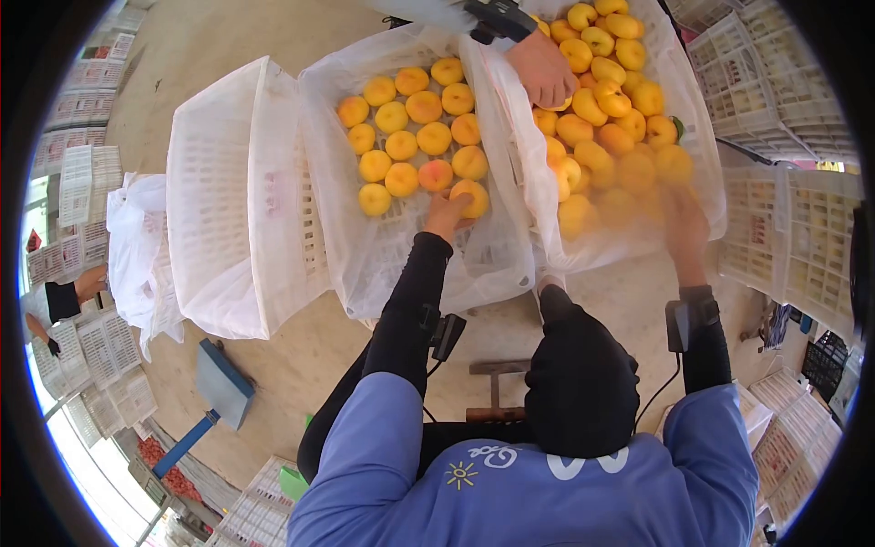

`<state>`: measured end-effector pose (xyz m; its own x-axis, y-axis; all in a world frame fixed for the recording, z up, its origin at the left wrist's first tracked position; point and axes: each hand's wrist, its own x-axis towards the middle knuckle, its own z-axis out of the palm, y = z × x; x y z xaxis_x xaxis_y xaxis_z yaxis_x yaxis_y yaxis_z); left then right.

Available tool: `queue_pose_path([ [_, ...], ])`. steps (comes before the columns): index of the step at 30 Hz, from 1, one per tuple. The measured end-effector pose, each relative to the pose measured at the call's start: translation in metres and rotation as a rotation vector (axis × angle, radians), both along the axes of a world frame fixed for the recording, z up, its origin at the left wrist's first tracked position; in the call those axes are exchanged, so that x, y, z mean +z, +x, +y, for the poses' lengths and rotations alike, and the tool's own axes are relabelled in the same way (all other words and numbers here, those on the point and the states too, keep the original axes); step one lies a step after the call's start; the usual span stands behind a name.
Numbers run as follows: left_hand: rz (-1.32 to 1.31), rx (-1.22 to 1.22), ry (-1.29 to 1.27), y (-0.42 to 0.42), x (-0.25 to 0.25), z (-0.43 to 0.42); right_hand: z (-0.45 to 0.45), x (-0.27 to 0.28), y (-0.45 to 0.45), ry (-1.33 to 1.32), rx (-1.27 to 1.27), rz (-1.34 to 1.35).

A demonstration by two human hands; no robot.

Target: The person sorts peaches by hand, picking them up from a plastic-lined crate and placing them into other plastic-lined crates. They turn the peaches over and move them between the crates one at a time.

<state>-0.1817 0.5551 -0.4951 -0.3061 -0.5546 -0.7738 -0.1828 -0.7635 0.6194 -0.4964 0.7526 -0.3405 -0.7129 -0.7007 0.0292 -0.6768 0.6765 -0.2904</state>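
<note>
My left hand [446, 215] is closed around a yellow peach [470, 198] at the near end of a row in the middle crate [506, 271]. That crate has a white mesh lining, and several peaches [400, 144] sit in it in rows, one layer deep. My right hand [685, 226] reaches into the near right corner of the right crate [583, 259], by its heaped yellow peaches [604, 114]. Motion smears its fingers, so whether it holds anything cannot be made out.
Another person's hand [544, 73] reaches into the right crate from the far side. A lined white crate [214, 182] stands at left beside white plastic sheeting [144, 246]. A blue platform scale [224, 385] is on the floor. Stacked crates [747, 73] line the right side.
</note>
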Motion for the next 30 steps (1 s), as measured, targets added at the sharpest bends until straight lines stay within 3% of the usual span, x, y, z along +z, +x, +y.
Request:
queue_pose_path([
  [3, -0.069, -0.027, 0.019, -0.016, -0.003, 0.001, 0.002, -0.001, -0.001, -0.006, 0.008, 0.032],
  [8, -0.076, 0.005, -0.165, -0.014, -0.03, 0.019, 0.006, -0.005, -0.002, -0.113, 0.111, 0.015],
  [11, -0.117, -0.282, -0.222, -0.008, -0.038, 0.018, 0.011, -0.017, -0.01, -0.152, 0.161, -0.009],
  [15, -0.199, -0.269, -0.184, -0.006, -0.042, 0.019, -0.001, 0.008, 0.006, -0.164, 0.043, -0.093],
  [17, -0.477, -0.574, -0.603, -0.008, -0.048, 0.013, 0.0, 0.009, 0.005, -0.153, 0.035, -0.178],
  [19, -0.441, -0.585, -0.626, -0.015, -0.032, 0.014, -0.001, 0.013, 0.0, -0.112, 0.016, -0.217],
  [21, -0.546, -0.633, -0.827, -0.011, -0.033, 0.017, -0.002, 0.012, -0.012, 0.07, 0.138, -0.417],
  [23, -0.519, -0.53, -0.911, -0.003, -0.027, 0.026, -0.012, 0.01, -0.028, -0.056, 0.182, -0.546],
  [25, -0.328, -0.345, -0.7, -0.001, 0.017, 0.03, -0.041, 0.024, -0.026, 0.033, 0.326, -0.359],
  [26, -0.28, -0.317, -0.728, -0.001, 0.032, 0.033, -0.053, 0.021, -0.026, 0.028, 0.323, -0.362],
  [28, -0.225, -0.278, -0.767, 0.003, 0.049, 0.037, -0.076, 0.017, -0.02, 0.074, 0.593, -0.148],
  [30, -0.169, -0.233, -0.808, 0.002, 0.07, 0.04, -0.096, 0.01, -0.003, 0.163, 0.639, -0.128],
])
